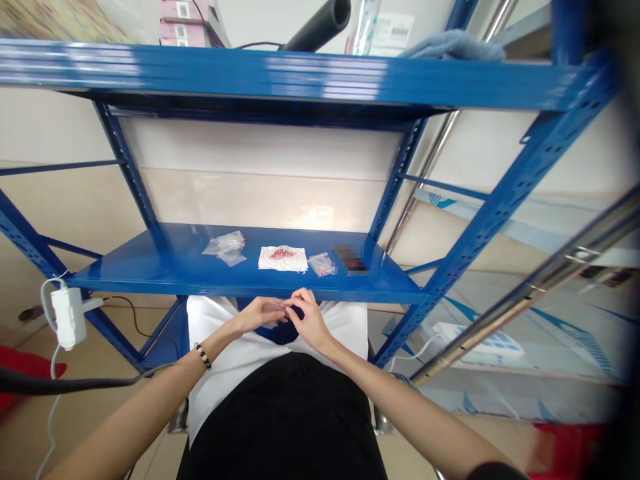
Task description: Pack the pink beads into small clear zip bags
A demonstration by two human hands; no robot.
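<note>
My left hand [261, 313] and my right hand [307, 319] meet just in front of the blue shelf's [200, 283] front edge, above my lap. Both are closed, thumb and fingertips pinched together and touching the other hand's. Whatever is between the fingertips is too small to make out. Something pale and clear, perhaps plastic, shows under my left hand. Beyond the hands lies a white cloth or tissue [267, 261] bearing a heap of small pink and red beads [283, 253]. To its right is a small clear bag [321, 264] with a few similar pieces inside.
Several clear plastic bags [227, 245] lie at the shelf's left. A dark, blurred-out object [351, 259] sits at the right. Overhead runs an upper shelf beam [240, 73]. A white power adapter [69, 317] hangs by the left post; a metal pole [537, 283] slants on the right.
</note>
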